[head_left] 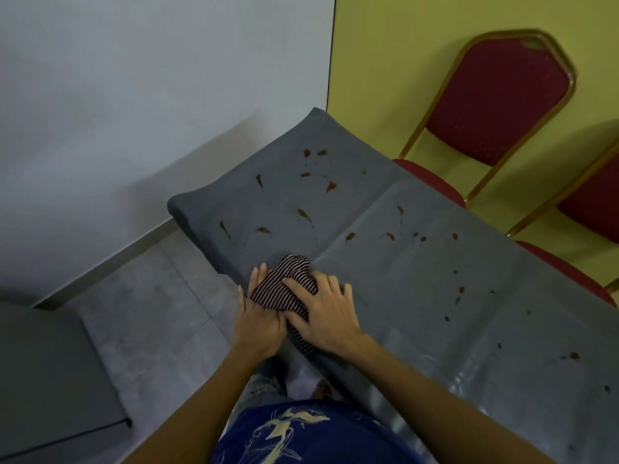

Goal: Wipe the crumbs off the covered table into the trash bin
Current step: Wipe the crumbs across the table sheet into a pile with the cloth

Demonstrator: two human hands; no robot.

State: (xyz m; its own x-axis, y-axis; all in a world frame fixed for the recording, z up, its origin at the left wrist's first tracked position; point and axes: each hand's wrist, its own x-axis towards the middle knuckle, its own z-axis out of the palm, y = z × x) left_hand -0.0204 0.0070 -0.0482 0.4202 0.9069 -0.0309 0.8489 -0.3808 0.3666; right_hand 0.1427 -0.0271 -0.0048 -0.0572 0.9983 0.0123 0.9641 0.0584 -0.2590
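A long table under a grey cover [418, 279] runs from the near right to the far left corner. Brown crumbs and smears [303, 214] are scattered over it, thickest at the far end. A bunched cloth with dark red and white stripes [284, 286] lies at the table's near edge. My right hand [326, 313] presses down on top of the cloth with fingers spread. My left hand [259, 313] is cupped at the table edge, palm against the cloth's left side. No trash bin is in view.
Two red padded chairs with gold frames [495, 102] [589, 202] stand along the table's far side against a yellow wall. A grey flat surface [50, 380] sits low at the left. Tiled floor [150, 313] lies between it and the table.
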